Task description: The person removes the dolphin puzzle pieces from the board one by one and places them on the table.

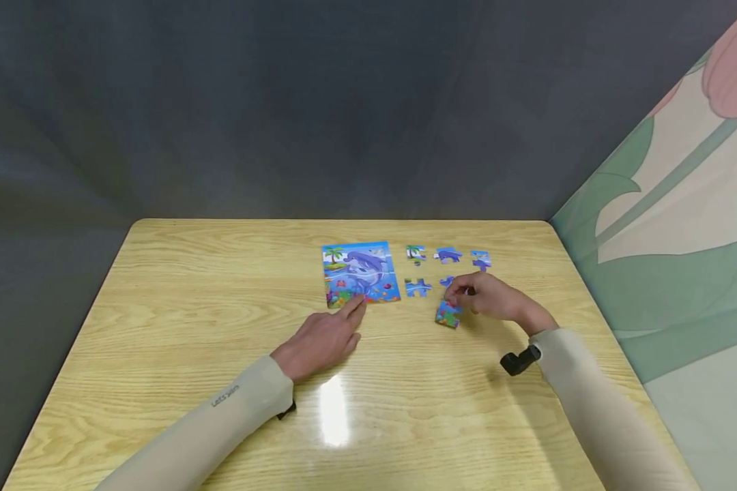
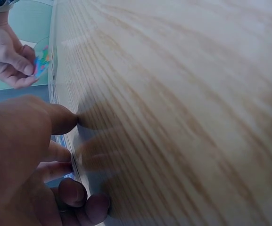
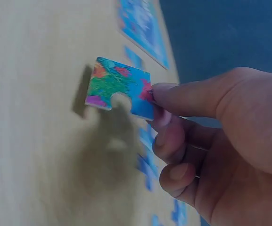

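Note:
My right hand point(image 1: 488, 296) pinches a jigsaw piece point(image 3: 119, 84) between thumb and fingers at one edge. The piece shows green, red and purple seabed on blue, with a rounded notch on one side, and is raised over the table, its shadow below. Two extended fingers of my left hand point(image 1: 324, 337) rest on the lower edge of a square dolphin picture point(image 1: 368, 269). In the left wrist view that hand point(image 2: 18, 146) has its fingertips down at the tabletop, with the other fingers bent. The right hand partly covers another piece point(image 1: 447, 280) behind it.
Several loose pieces lie right of the picture: a palm-tree piece point(image 1: 415, 253), a dolphin piece point(image 1: 448, 255), a corner piece point(image 1: 482, 258) and a notched blue piece point(image 1: 417, 287). The wooden table point(image 1: 221, 286) meets a dark curtain point(image 1: 344, 123) behind and a flowered panel point(image 1: 700, 204) at right.

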`<state>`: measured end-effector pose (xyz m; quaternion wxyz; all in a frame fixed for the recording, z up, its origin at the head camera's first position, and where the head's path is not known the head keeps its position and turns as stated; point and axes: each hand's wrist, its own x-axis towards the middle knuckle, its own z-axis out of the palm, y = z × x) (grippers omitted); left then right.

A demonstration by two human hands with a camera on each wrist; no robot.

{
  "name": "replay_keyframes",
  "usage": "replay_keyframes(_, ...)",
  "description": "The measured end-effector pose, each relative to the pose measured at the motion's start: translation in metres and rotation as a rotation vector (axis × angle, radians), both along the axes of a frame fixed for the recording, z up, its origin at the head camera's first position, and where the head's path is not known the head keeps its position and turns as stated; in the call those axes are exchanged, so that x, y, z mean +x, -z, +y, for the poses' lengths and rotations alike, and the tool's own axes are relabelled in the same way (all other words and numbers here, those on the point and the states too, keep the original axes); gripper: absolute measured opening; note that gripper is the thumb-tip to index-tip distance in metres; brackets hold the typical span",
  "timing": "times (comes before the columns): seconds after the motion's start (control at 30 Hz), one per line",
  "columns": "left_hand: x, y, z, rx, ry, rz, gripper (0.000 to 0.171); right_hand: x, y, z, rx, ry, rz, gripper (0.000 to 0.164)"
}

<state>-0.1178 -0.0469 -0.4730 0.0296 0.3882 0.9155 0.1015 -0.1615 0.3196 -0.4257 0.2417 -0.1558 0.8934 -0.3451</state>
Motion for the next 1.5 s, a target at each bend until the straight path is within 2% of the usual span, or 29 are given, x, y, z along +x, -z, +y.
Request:
replay_keyframes(0.17,0.001,0.0,0.0,0.008,0.003,-0.008,0.057,0.006,0.015,-0.023,-0.002,-0.063,0.008,0.019)
replay_keyframes(0.3,0.001,-0.002,0.0,0.013,0.002,-0.017,0.057,0.009,0.022,-0.038,-0.027,-0.058,0.003,0.019)
replay_keyframes(0.67,0.001,-0.003,0.002,0.017,-0.008,-0.064,0.057,0.008,0.031,-0.049,0.008,-0.054,0.06,0.012)
replay_keyframes(0.77,0.001,-0.003,0.002,0.011,-0.008,-0.069,0.057,0.006,0.028,-0.052,0.022,-0.064,0.068,0.011)
replay_keyframes(0.93,0.0,-0.004,0.002,-0.009,-0.015,-0.067,0.058,-0.005,0.013,-0.068,0.02,-0.089,0.092,0.016)
replay_keyframes(1.07,0.0,-0.004,0.001,-0.014,-0.016,-0.05,0.058,-0.019,0.006,-0.092,0.07,-0.126,0.149,0.016)
replay_keyframes(1.27,-0.002,-0.003,0.0,-0.026,-0.016,-0.002,0.057,-0.039,0.008,-0.133,0.222,-0.191,0.22,0.026)
replay_keyframes(1.4,-0.001,-0.002,0.0,-0.036,-0.008,0.043,0.054,-0.045,0.011,-0.152,0.308,-0.234,0.239,0.035)
replay_keyframes(1.5,0.0,-0.002,-0.001,-0.039,-0.002,0.048,0.052,-0.048,0.011,-0.161,0.344,-0.252,0.226,0.038)
